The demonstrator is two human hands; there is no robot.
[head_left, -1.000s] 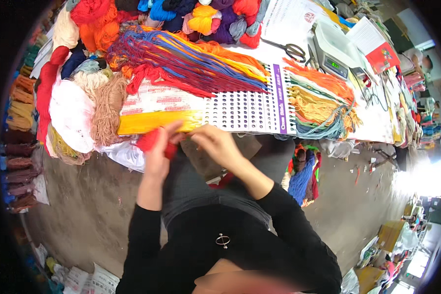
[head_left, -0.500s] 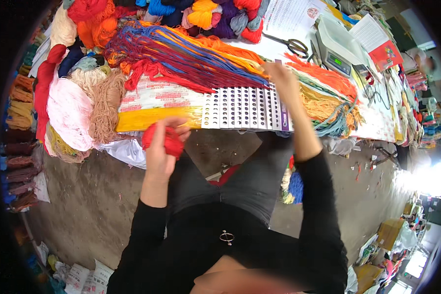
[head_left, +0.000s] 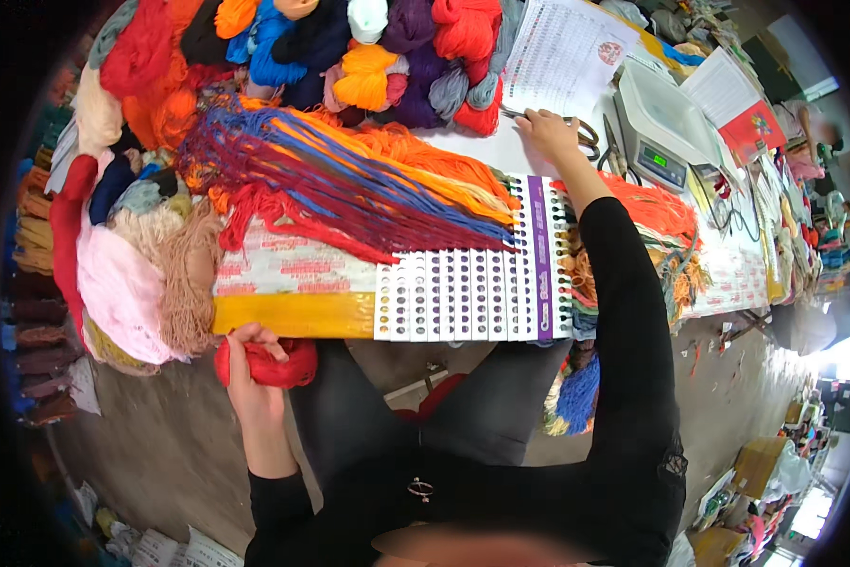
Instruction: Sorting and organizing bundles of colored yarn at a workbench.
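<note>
The small red yarn bundle [head_left: 266, 364] is sitting in the left hand [head_left: 251, 373], fingers wrapped around it, at the near edge of the worktop [head_left: 501, 156], just below the yellow strip [head_left: 288, 315] of the long card. The right hand [head_left: 548, 132] is reaching far across to the metal scissors [head_left: 586, 137], resting on or just beside their handles; fingers half curled, I cannot tell if the grip is already closed on them.

Judging from this, the step in hand is fetching the scissors while the red yarn is being kept ready, probably for cutting a length. The next move is calling for a firm hold on the scissor loops, then bringing them back near without dragging the sleeve through the strands.

Between the hands, the white punched card with rows of holes and a purple stripe [head_left: 472, 298] is lying flat, with red, blue, orange and yellow yarn strands [head_left: 349, 189] threaded through it and fanning out to the far left. Skeins of yarn in many colours [head_left: 378, 57] are piling along the far edge. A printed paper sheet [head_left: 562, 52] is lying just beyond the right hand, and a white digital scale [head_left: 657, 128] is standing right of the scissors. A pink and beige yarn heap [head_left: 137, 283] is lying at the left.
</note>
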